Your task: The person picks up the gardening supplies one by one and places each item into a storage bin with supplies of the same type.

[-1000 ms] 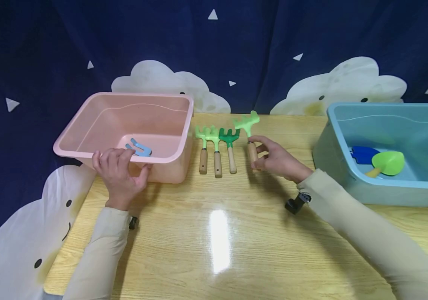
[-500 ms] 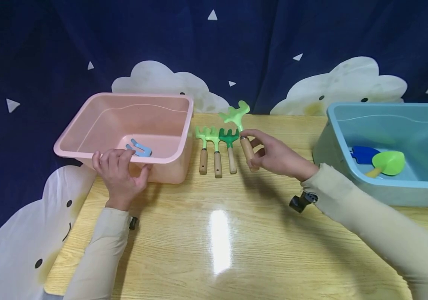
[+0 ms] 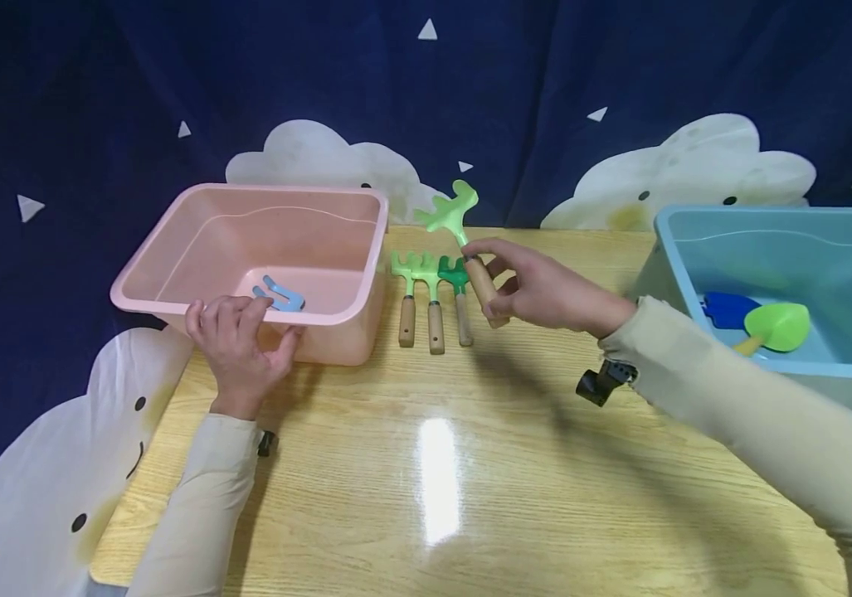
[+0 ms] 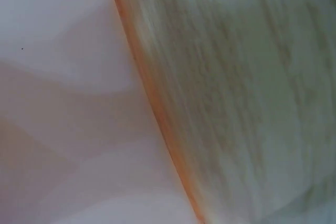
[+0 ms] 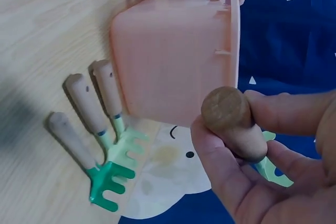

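Right hand pinches the rake by its handle; hold it high, well clear of the other rakes, while the left hand grips the tub.

Bin wall: looked pale and pinkish, softly shadowed
Bin edge: ran as a slanting orange line
Tabletop: showed blurred grain beyond that edge
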Tool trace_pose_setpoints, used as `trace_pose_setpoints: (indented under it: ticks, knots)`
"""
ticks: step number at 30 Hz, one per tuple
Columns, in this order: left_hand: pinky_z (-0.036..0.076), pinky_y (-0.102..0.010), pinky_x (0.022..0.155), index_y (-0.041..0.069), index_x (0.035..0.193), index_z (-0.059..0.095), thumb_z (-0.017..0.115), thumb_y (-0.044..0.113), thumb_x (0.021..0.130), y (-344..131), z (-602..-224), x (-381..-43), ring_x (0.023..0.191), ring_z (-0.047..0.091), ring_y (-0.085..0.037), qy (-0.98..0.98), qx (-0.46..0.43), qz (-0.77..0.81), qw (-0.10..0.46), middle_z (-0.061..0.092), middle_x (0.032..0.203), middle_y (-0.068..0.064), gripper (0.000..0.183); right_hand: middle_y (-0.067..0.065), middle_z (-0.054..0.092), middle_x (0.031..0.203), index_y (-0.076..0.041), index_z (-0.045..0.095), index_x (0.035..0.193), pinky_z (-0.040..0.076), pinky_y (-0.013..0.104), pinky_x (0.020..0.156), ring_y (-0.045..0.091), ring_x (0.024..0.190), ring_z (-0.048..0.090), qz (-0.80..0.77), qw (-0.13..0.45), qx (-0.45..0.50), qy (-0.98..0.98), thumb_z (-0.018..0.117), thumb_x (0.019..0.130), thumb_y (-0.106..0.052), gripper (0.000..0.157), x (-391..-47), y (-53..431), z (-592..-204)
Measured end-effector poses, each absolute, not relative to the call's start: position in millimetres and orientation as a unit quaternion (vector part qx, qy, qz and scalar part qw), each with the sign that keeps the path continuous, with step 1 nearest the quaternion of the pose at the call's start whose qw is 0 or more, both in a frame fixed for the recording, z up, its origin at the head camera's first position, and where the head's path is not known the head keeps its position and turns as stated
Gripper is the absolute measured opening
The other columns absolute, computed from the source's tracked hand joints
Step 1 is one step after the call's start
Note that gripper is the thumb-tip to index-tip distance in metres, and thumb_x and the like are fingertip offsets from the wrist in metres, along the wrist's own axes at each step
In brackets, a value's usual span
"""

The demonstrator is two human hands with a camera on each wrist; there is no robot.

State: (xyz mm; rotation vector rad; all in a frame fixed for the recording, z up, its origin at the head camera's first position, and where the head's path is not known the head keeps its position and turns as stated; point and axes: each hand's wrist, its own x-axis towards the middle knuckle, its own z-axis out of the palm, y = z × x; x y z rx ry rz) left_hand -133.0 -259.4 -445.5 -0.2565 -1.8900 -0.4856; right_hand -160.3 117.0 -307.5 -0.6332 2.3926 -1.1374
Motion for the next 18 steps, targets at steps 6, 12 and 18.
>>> trace_pose_setpoints:
  ticks: [6, 12, 18]
  knots:
    - [0.024, -0.059, 0.106, 0.005, 0.093, 0.064, 0.062, 0.057, 0.080, -259.4, -443.2, -131.7, 0.090, 0.050, -0.037, -0.800, -0.110, -0.211, 0.551, 0.058, 0.086, -0.017, 0.054, 0.016, 0.056, 0.128, -0.022, 0.038, 0.149, 0.057, 0.036, 0.077, 0.025, 0.091, 0.072, -0.384, 0.209, -0.226, 0.870, 0.062, 0.087, 0.004, 0.071, -163.1, 105.0, -292.9]
    - [0.024, -0.059, 0.107, 0.003, 0.093, 0.064, 0.063, 0.057, 0.081, -258.9, -440.7, -129.9, 0.093, 0.051, -0.038, -0.811, -0.110, -0.209, 0.535, 0.059, 0.086, -0.017, 0.056, 0.014, 0.057, 0.127, -0.027, 0.038, 0.148, 0.056, 0.038, 0.077, 0.026, 0.095, 0.072, -0.357, 0.196, -0.222, 0.886, 0.063, 0.087, 0.003, 0.072, -169.2, 95.7, -284.0]
    - [0.024, -0.059, 0.107, 0.003, 0.091, 0.063, 0.064, 0.053, 0.079, -258.6, -440.0, -126.7, 0.093, 0.050, -0.038, -0.820, -0.106, -0.203, 0.525, 0.058, 0.086, -0.016, 0.052, 0.012, 0.057, 0.128, -0.028, 0.038, 0.148, 0.056, 0.035, 0.077, 0.026, 0.099, 0.072, -0.351, 0.195, -0.228, 0.887, 0.062, 0.086, 0.005, 0.074, -173.4, 83.6, -278.1]
